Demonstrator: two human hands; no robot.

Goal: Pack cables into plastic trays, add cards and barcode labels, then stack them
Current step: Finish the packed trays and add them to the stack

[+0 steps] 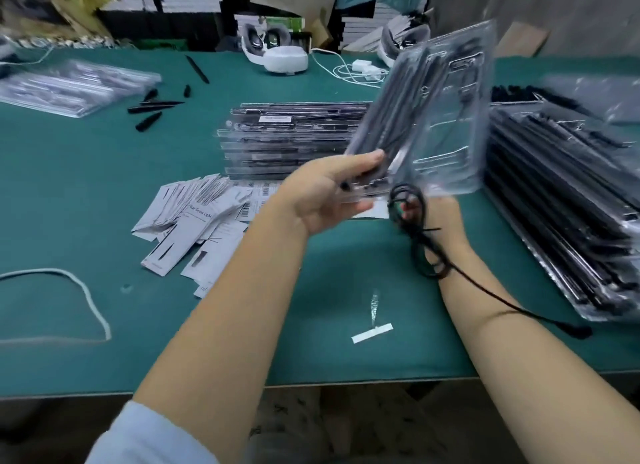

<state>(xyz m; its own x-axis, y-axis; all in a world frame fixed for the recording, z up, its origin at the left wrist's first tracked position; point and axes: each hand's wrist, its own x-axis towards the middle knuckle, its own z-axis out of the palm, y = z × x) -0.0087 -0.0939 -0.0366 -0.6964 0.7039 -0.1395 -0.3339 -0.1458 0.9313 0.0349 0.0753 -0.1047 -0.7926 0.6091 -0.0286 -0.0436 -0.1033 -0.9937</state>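
Note:
My left hand [325,190] grips the lower edge of a clear plastic tray [446,117], held tilted above the table with black rods in its left channels. My right hand [438,221] sits under the tray's lower right corner and holds a coiled black cable [412,214]; its loose end [571,330] trails down over my right forearm. The right hand's fingers are mostly hidden by the tray and coil. A stack of packed trays [291,141] lies behind my left hand. White cards and barcode labels [197,214] are fanned out to the left.
A leaning pile of trays with black rods [568,214] fills the right side. More clear trays [72,86] and loose black parts [152,107] lie at the far left. A white label strip [372,332] and a grey cord [69,290] lie near the front edge. White headsets [277,51] stand behind.

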